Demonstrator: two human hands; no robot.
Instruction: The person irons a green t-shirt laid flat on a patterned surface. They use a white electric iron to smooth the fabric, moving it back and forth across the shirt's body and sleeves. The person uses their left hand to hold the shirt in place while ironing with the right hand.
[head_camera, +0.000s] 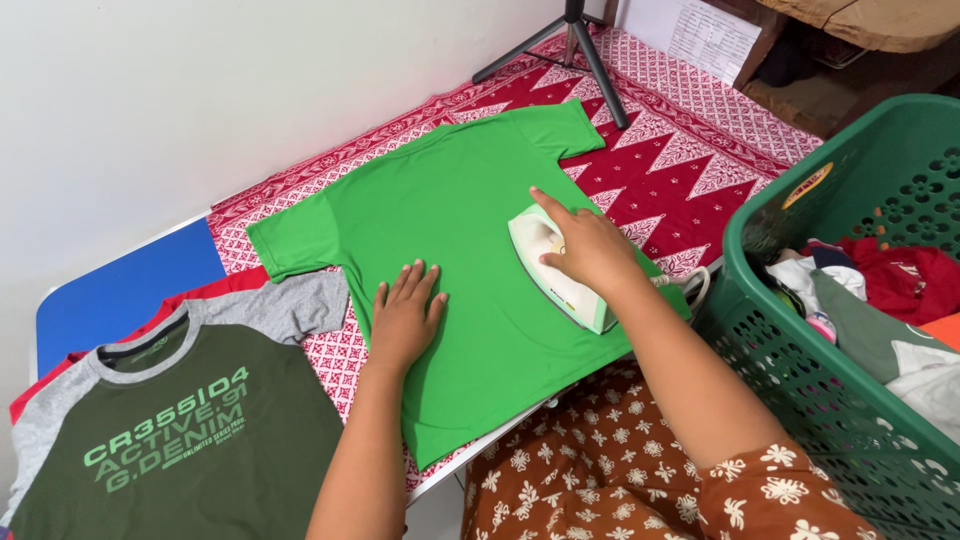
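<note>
Clothes (900, 300) inside green basket (800, 380)

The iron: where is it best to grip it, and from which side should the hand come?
Probably by the handle along the top of the iron, coming from above. It lies flat on the green shirt, so the handle faces up; the right hand already rests there.
</note>
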